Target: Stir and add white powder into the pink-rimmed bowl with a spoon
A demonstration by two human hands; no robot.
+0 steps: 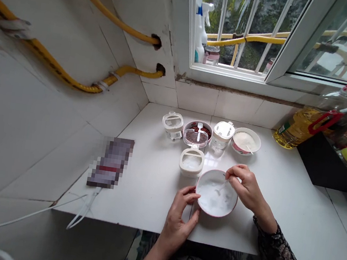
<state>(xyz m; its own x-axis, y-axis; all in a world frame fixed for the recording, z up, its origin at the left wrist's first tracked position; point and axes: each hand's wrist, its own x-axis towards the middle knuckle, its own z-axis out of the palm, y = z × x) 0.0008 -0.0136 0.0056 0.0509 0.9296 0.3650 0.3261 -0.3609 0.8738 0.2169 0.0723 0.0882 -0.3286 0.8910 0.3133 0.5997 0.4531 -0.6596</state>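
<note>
A bowl with a reddish rim stands on the white counter, holding white powder. My left hand steadies it from the left, fingers and thumb pressed around its side. With my right hand I pinch the handle of a small white spoon; its tip is in the powder. Touching or close behind the bowl is a small open container with white contents, its clear lid swung up.
Farther back stand two lidded containers, one left and one right, a bowl of dark red beans and a bowl of white grains. An oil bottle is at right. A blurred-out phone-like object and white cable lie left.
</note>
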